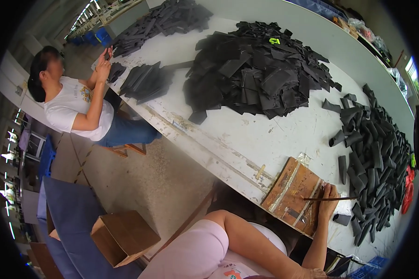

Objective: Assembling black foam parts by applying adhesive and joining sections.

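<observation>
My right hand (328,202) rests at the right edge of a brown wooden board (291,183) with strips of tape across it. Its fingers are closed round a thin dark brown stick (347,199) that points toward the rolled black pieces (377,153) on the right. One short black piece (342,219) lies just beside this hand. My left forearm (265,251) crosses in front of my body. At its end, my left hand (314,274) is mostly cut off by the lower edge, so its fingers are hidden.
A large heap of flat black pieces (260,74) covers the middle of the white table (307,128). Across the far left corner, a person (81,102) sits handling something dark near stacked black strips (146,83). An open cardboard box (123,237) stands at lower left.
</observation>
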`<state>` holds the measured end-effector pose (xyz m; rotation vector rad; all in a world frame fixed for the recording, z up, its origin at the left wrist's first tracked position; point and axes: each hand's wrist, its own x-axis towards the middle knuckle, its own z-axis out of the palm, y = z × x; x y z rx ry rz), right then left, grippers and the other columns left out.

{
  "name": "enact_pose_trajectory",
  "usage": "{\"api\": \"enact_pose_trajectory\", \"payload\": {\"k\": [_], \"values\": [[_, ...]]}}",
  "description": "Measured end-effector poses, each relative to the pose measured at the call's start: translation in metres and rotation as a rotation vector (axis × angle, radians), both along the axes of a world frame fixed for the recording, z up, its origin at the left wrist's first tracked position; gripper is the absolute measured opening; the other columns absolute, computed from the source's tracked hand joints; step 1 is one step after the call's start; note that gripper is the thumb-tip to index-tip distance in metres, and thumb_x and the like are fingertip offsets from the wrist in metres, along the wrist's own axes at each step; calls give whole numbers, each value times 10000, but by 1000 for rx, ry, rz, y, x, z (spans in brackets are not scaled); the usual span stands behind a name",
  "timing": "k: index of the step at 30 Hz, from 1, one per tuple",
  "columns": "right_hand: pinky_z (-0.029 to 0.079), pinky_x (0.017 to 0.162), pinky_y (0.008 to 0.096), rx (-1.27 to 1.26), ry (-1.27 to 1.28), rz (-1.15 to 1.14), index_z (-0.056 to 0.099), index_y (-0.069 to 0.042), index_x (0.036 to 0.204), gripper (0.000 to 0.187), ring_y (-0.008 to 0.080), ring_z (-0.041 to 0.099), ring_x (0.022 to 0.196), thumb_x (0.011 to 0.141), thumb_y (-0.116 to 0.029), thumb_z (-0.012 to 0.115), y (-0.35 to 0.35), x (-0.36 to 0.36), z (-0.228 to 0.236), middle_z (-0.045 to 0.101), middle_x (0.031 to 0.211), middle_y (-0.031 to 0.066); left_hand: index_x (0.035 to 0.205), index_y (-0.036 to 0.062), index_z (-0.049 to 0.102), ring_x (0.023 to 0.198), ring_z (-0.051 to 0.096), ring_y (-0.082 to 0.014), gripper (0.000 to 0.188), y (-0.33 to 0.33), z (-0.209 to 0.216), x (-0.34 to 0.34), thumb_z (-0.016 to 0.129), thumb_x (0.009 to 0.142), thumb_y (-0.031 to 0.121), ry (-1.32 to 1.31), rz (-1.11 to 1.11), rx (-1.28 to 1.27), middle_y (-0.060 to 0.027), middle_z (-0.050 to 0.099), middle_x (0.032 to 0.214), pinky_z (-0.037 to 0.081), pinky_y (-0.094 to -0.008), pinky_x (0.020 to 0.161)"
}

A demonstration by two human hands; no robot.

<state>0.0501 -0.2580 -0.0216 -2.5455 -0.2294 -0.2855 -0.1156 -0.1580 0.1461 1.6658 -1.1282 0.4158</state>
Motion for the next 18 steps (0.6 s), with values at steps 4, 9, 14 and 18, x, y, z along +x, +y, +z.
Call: {"api": "enact_pose_trajectory", "payload": {"k": [4,9,14,18], "values": [[375,624,368,-18,8,1,547,15,746,268,302,512,610,878,-198,452,5,1,6,564,666,156,900,-8,536,917,515,-344,338,4,-3,15,612,611,151,431,-755,-110,-201,549,926,419,-418,774],[382,527,343,74,-36,18,523,47,729,297,248,496,530,884,-199,462,11,4,5,544,626,175,892,-8,538,906,517,-345,342,12,-3,-1,616,612,173,17,-139,-2,-198,551,924,411,-414,781],[372,529,343,88,-28,17,518,44,727,305,245,458,518,891,-203,447,12,1,4,524,608,164,884,-9,541,895,519,-347,347,17,-2,-8,620,614,194,-389,477,120,-196,553,922,404,-410,789],[354,528,335,64,-70,48,495,38,715,289,229,407,517,890,-189,449,9,2,-1,498,590,149,935,4,540,909,513,-338,432,11,-14,10,629,625,291,404,-571,-206,-191,547,956,389,-404,797]]}}
